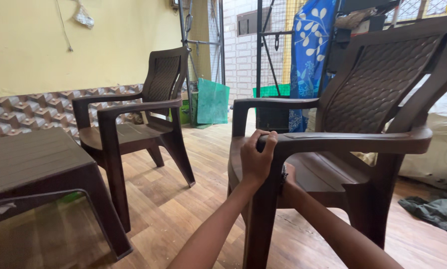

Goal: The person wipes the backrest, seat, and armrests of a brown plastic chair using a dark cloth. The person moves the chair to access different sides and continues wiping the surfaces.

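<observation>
A brown plastic armchair [378, 89] stands right in front of me on a wooden floor. My left hand [257, 155] is closed around the front end of its near armrest [353, 142], fingers curled over the top. My right forearm reaches in under that armrest toward the seat edge. My right hand [288, 180] is mostly hidden behind the chair's front leg, so its grip does not show.
A second matching brown chair [134, 132] stands to the left, beside a low brown table [29, 159] at the near left. A green bag [212, 102] and a blue leaf-print cloth [310, 45] are behind. A dark cloth [437, 211] lies on the floor at right.
</observation>
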